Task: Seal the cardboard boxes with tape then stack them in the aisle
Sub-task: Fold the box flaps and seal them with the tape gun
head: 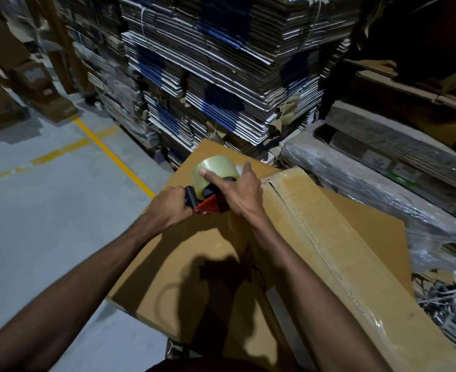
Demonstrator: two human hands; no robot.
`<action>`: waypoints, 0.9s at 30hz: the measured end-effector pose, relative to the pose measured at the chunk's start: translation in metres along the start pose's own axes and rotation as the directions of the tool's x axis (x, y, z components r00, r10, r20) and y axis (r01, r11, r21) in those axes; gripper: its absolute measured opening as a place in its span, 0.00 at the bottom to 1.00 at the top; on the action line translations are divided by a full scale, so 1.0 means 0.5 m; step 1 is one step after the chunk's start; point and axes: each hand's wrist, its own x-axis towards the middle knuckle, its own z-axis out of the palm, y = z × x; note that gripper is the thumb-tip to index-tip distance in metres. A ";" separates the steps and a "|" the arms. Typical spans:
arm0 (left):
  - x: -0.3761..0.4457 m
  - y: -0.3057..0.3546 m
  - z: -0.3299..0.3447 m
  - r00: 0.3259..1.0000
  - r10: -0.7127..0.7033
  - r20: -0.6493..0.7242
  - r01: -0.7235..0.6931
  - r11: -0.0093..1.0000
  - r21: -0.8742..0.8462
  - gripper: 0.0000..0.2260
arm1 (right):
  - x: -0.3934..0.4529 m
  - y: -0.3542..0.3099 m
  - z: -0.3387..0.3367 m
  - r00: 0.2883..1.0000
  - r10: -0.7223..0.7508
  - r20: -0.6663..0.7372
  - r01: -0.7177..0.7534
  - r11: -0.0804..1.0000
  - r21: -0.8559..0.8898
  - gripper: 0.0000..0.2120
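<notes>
A large brown cardboard box [194, 264] stands on the floor in front of me, its closed top flaps facing up. A second box [337, 237] lies against its right side with clear tape along its seam. Above the first box I hold a red tape dispenser [210, 206] carrying a roll of clear tape [214, 170]. My left hand [168, 208] is closed around the dispenser's black handle. My right hand [240, 189] rests on the roll, index finger stretched across it and thumb at its far side.
Tall stacks of flattened cartons [221, 71] rise just beyond the boxes. Plastic-wrapped bundles [382, 167] lie to the right, with loose strapping [447, 296] on the floor. Grey floor with yellow lines [111, 154] spreads to the left, and more boxes [20, 84] stand at far left.
</notes>
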 end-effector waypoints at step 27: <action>0.035 -0.065 0.102 0.900 -0.436 -0.004 0.420 0.868 -0.265 0.27 | -0.039 0.114 -0.065 0.959 -0.247 0.138 0.281 0.893 -0.351 0.38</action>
